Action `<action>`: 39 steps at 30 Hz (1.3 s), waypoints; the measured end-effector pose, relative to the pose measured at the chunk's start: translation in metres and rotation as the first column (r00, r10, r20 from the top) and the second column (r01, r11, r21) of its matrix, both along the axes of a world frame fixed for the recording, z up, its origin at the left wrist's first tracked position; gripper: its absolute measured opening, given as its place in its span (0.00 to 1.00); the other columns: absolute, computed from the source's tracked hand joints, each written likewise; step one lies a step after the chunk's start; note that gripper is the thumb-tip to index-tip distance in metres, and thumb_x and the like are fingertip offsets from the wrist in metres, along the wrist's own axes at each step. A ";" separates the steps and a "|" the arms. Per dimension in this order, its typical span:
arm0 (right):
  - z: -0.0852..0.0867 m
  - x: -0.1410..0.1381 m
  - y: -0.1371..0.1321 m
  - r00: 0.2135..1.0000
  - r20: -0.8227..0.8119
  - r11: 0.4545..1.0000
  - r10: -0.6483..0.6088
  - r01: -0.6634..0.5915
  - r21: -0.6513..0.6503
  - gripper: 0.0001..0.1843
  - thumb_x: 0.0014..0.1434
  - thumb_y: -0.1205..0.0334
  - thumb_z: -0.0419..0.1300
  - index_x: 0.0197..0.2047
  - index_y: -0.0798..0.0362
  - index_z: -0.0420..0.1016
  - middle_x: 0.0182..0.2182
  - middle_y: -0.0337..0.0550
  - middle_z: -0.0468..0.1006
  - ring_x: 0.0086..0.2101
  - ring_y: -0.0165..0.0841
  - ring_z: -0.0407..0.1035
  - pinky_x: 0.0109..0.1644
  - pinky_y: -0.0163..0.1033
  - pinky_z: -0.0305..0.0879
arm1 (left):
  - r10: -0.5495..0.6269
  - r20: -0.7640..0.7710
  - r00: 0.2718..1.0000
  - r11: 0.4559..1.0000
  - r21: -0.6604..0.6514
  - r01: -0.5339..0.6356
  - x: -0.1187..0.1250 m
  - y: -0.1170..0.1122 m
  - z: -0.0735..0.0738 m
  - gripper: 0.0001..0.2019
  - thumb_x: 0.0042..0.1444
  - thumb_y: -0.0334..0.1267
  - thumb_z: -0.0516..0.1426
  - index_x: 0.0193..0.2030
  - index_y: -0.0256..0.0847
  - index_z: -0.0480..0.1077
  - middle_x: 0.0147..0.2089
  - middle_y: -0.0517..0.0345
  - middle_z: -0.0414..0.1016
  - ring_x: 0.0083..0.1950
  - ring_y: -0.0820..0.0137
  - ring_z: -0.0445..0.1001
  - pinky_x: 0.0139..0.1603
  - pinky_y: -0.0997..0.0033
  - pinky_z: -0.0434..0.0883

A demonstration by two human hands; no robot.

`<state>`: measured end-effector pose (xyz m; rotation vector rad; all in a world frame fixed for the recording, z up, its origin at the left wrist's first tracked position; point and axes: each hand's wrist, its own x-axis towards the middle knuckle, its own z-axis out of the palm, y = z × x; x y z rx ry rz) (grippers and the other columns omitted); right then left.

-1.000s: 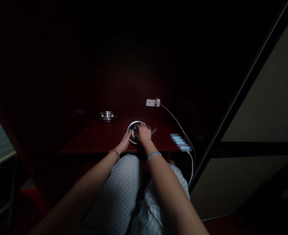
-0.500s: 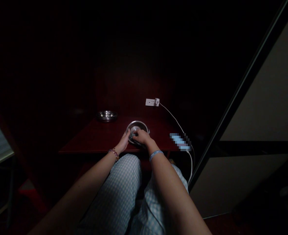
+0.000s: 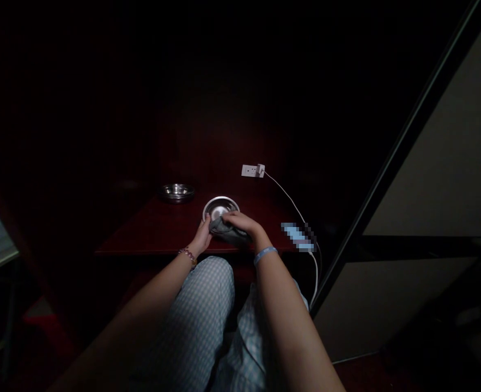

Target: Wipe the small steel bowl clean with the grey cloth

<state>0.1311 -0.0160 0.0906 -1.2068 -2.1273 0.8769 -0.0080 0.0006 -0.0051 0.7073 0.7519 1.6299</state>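
the left hand (image 3: 202, 238) curls onto the steel bowl (image 3: 218, 209) at its left side, the right hand (image 3: 245, 223) pinches a grey cloth (image 3: 232, 234), and pressing too hard could twist the bowl loose.

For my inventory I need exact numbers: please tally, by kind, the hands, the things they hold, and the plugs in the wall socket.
Left hand and right hand: 2
Metal bowl: 1
Grey cloth: 1
Plug: 1
Total: 5
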 end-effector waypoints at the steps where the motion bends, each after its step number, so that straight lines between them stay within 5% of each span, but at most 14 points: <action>1: 0.002 0.001 0.001 0.993 -0.113 0.999 -0.043 0.045 0.012 0.09 0.56 0.62 0.54 0.29 0.54 0.72 0.26 0.36 0.74 0.31 0.30 0.68 0.38 0.32 0.67 | -0.004 0.001 1.000 1.000 0.006 0.004 0.000 0.000 0.000 0.21 0.67 0.47 0.56 0.63 0.42 0.69 0.57 0.47 0.80 0.58 0.63 0.78 0.60 0.60 0.73; 4: 0.010 0.007 0.004 0.876 -0.417 0.951 -0.243 0.301 0.077 0.12 0.59 0.61 0.50 0.37 0.54 0.73 0.35 0.42 0.79 0.37 0.33 0.71 0.45 0.33 0.68 | -0.018 -0.002 1.000 1.000 0.018 0.018 0.000 -0.001 -0.001 0.22 0.66 0.48 0.57 0.64 0.44 0.69 0.60 0.47 0.78 0.60 0.63 0.77 0.61 0.60 0.73; 9: 0.017 0.025 0.010 0.592 -0.568 0.666 -0.572 0.739 0.101 0.27 0.64 0.58 0.40 0.58 0.59 0.70 0.55 0.55 0.77 0.52 0.38 0.71 0.57 0.39 0.66 | -0.031 -0.003 1.000 1.000 0.006 0.031 -0.001 -0.004 0.000 0.22 0.68 0.47 0.55 0.65 0.42 0.68 0.63 0.46 0.76 0.63 0.63 0.75 0.61 0.63 0.73; 15: 0.010 0.035 0.013 0.470 -0.530 0.537 -0.706 0.843 0.032 0.30 0.67 0.60 0.36 0.64 0.60 0.64 0.61 0.58 0.72 0.58 0.39 0.68 0.63 0.40 0.61 | -0.006 -0.003 1.000 1.000 -0.023 0.006 -0.001 -0.005 0.001 0.21 0.68 0.46 0.55 0.64 0.42 0.69 0.63 0.46 0.76 0.63 0.63 0.74 0.61 0.64 0.73; 21: 0.012 0.037 0.015 0.359 -0.573 0.395 -0.737 0.916 0.066 0.27 0.66 0.62 0.42 0.63 0.56 0.68 0.60 0.59 0.73 0.59 0.42 0.68 0.63 0.44 0.62 | -0.012 -0.017 1.000 1.000 -0.010 0.012 -0.002 -0.002 -0.002 0.23 0.67 0.48 0.57 0.65 0.44 0.68 0.62 0.48 0.77 0.64 0.64 0.74 0.63 0.63 0.71; 23: 0.010 0.037 0.019 0.363 -0.591 0.412 -0.720 0.909 0.058 0.25 0.66 0.62 0.44 0.60 0.56 0.70 0.59 0.57 0.74 0.58 0.42 0.70 0.62 0.43 0.63 | -0.015 -0.021 1.000 1.000 -0.012 0.015 -0.002 0.000 -0.004 0.23 0.67 0.48 0.57 0.66 0.44 0.68 0.63 0.48 0.76 0.65 0.64 0.73 0.64 0.62 0.70; 30: -0.009 0.026 0.039 0.610 -0.545 0.713 -0.575 0.701 0.032 0.13 0.59 0.59 0.56 0.42 0.54 0.79 0.44 0.49 0.83 0.45 0.38 0.76 0.54 0.39 0.68 | -0.037 -0.012 0.999 0.999 0.027 0.037 -0.001 0.003 -0.006 0.22 0.68 0.47 0.55 0.65 0.41 0.69 0.68 0.47 0.71 0.69 0.63 0.69 0.69 0.61 0.65; 39: -0.009 0.024 0.038 0.713 -0.447 0.779 -0.540 0.624 0.055 0.16 0.59 0.56 0.57 0.45 0.52 0.81 0.47 0.50 0.84 0.49 0.39 0.77 0.56 0.40 0.69 | -0.023 0.013 1.000 0.998 0.062 0.023 0.000 0.001 -0.004 0.20 0.69 0.45 0.54 0.63 0.40 0.70 0.64 0.46 0.75 0.67 0.62 0.71 0.69 0.61 0.64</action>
